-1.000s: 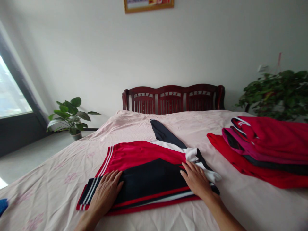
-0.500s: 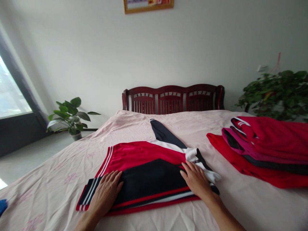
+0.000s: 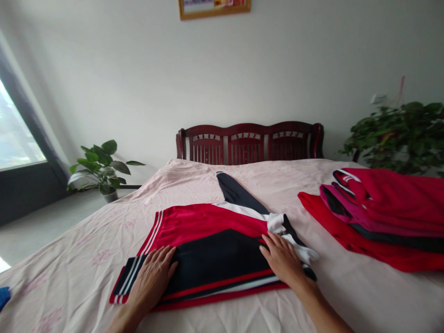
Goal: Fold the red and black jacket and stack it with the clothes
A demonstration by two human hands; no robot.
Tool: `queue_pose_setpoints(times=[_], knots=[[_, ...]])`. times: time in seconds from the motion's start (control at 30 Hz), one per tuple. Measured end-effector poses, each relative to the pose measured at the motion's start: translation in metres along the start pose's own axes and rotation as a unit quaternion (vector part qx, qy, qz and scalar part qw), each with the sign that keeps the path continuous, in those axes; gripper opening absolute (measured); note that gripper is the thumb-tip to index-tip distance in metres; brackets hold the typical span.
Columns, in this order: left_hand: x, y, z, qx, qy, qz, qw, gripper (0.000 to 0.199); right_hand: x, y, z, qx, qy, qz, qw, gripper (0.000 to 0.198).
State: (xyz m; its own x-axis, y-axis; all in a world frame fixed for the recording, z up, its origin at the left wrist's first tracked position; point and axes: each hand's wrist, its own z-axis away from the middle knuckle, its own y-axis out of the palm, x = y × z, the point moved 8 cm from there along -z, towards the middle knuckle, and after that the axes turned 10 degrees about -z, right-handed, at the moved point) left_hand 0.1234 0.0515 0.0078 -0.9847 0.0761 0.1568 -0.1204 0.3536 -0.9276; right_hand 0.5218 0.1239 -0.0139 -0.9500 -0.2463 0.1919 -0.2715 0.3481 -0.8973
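A red, white and navy track jacket [image 3: 194,222] lies flat on the bed, its striped hem toward the left. One navy sleeve [image 3: 239,192] stretches away toward the headboard. The other navy sleeve [image 3: 215,256] is folded across the body, its striped cuff at the left hem. My left hand [image 3: 155,273] rests flat with fingers extended on the cuff end of that sleeve. Near the white collar, my right hand [image 3: 282,259] presses on the shoulder end, fingers stretched out. Neither hand grips the cloth.
A stack of folded red and magenta clothes [image 3: 388,217] sits at the right on the pink bed sheet [image 3: 86,249]. Behind stands a dark wooden headboard [image 3: 246,143]. Potted plants [image 3: 104,166] flank the bed. Something blue [image 3: 4,296] shows at the left edge.
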Motion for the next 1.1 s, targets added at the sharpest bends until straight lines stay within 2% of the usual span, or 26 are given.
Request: queue_pose_setpoints(times=[0.77,1.1], knots=[[-0.002,-0.0006,-0.0009,0.018,0.0,-0.019,1.0,0.047,-0.0013,0.0011,0.0002,-0.012,-0.003,-0.006,1.0,0.049],[-0.0016,-0.0026,-0.0007,0.005,-0.003,-0.01,1.0,0.046,-0.0023,0.0032,0.0002,-0.011,-0.005,0.003,1.0,0.05]])
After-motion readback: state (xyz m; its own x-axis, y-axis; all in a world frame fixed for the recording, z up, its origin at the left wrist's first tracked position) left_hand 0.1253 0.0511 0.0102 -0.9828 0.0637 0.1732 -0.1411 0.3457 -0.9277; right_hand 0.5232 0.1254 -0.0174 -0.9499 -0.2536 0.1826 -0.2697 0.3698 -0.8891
